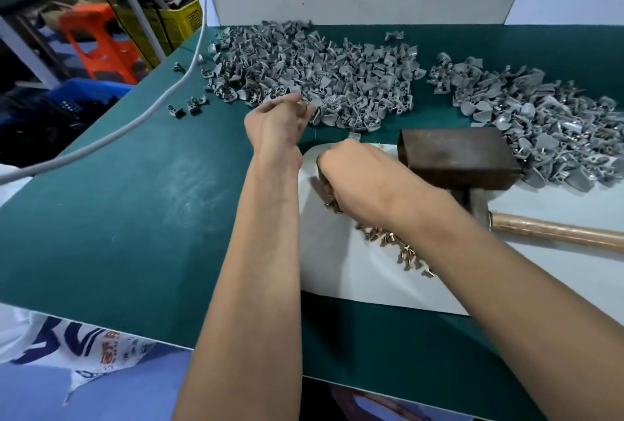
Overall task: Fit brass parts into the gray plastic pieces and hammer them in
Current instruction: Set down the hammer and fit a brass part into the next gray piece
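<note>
On green bench, white sheet under brass parts, hammer beside, left hand fingers pinched on gray piece, right hand fingers closed in brass, orange stool behind.

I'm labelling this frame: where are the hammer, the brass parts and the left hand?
hammer [456, 158], head view, top of its dark head
brass parts [398, 245], head view, middle of the pile
left hand [275, 123], head view, back of the hand

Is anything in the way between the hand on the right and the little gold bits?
Nothing visible is. The right hand is already down on the brass parts scattered on the white sheet. The hammer lies beside it, farther right, not between them.
</note>
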Demonstrator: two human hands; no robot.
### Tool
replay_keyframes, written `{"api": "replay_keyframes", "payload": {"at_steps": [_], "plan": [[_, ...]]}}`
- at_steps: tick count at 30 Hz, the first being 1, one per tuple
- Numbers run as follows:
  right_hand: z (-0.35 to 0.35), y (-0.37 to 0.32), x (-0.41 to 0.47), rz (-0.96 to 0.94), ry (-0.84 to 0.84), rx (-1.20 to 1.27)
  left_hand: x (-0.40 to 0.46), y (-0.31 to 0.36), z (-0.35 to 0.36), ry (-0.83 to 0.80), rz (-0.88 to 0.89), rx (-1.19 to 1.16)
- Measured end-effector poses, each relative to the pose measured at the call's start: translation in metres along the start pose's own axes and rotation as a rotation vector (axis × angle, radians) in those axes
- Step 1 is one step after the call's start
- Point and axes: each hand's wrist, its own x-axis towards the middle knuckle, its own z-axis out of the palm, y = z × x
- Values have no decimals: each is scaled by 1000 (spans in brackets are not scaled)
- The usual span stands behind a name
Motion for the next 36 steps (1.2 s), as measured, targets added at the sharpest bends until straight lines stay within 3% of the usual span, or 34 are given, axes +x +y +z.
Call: {"api": "replay_keyframes", "payload": {"at_steps": [4,7,14,20,25,28,36], "plan": [[-10,10,-7,-24,-76,-97,-3,-4,4,-64,15,-14],[-18,21,-16,-14,-40,-13,-9,-7,7,-158,37,66],[-27,62,-54,108,193,433,-23,-20,21,-307,216,154],[-19,115,-86,201,493,441,-46,-32,35,-496,291,227],[3,150,-103,449,777,629,-53,-41,42,-561,241,212],[10,157,-106,585,897,526,-52,-44,43,-554,209,195],[9,144,-100,605,858,351,-49,-46,47,-494,50,75]]}}
